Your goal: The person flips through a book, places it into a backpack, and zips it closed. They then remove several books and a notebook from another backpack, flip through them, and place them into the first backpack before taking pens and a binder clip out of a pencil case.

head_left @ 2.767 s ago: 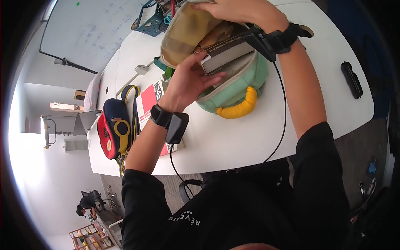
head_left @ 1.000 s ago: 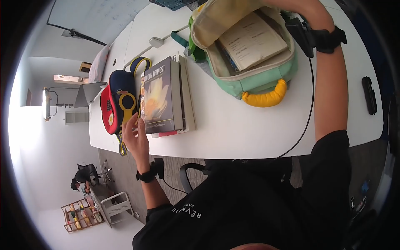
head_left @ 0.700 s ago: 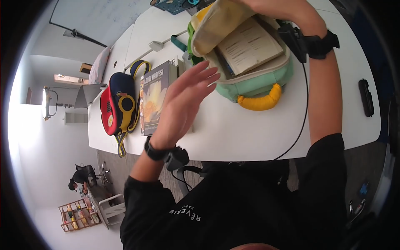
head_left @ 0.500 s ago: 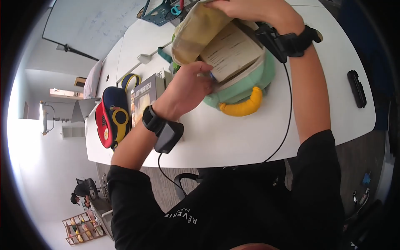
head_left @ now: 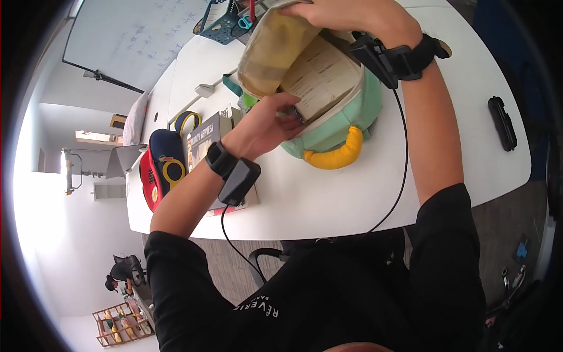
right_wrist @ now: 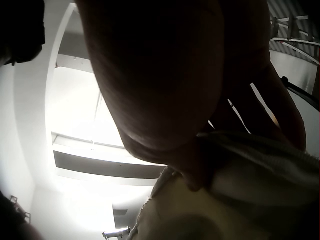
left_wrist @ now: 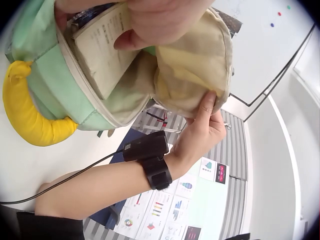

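A mint-green backpack [head_left: 328,129] with a yellow padded handle [head_left: 337,152] lies unzipped on the white table. My right hand [head_left: 352,14] pinches the edge of its beige-lined flap [head_left: 272,58] and holds it up; the right wrist view is mostly dark hand and cloth. Inside the bag sits a worn book [head_left: 322,79] with printed text on its pale cover. My left hand [head_left: 261,123] reaches in at the near corner of this book. In the left wrist view, the thumb [left_wrist: 127,40] lies over its cover and the fingers go round its edge, partly hidden.
Left of the backpack, a dark book with a flower cover [head_left: 202,138] tops a stack, partly behind my left forearm. Beyond it stands a red and navy bag [head_left: 161,164]. A teal basket [head_left: 220,26] is at the back, a black case [head_left: 502,123] at the right.
The flower-cover book has gone from the backpack onto the stack at left. My left hand has come back from there into the backpack, onto the worn book. My right hand keeps hold of the flap.
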Action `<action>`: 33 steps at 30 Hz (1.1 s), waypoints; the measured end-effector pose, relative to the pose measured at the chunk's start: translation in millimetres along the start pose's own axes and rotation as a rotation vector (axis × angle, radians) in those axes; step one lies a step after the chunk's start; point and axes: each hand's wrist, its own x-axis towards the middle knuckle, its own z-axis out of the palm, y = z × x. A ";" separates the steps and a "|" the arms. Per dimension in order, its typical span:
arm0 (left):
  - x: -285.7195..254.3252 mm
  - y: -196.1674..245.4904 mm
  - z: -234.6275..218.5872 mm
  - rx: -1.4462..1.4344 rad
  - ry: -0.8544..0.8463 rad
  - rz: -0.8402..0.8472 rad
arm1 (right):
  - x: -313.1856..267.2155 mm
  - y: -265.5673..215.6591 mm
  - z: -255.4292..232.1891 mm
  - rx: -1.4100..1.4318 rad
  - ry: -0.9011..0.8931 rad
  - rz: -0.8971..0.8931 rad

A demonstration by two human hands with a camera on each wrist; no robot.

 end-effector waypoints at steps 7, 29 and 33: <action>3.4 10.7 10.8 -0.130 -0.170 0.071 | 0.2 -2.1 -2.1 -0.008 -0.037 0.024; -4.9 35.9 31.7 -0.659 -0.301 0.159 | -2.9 9.1 -5.4 -0.072 0.062 0.038; -74.8 28.4 8.7 -0.665 -0.374 0.160 | -3.6 11.6 -10.7 -0.010 -0.025 0.060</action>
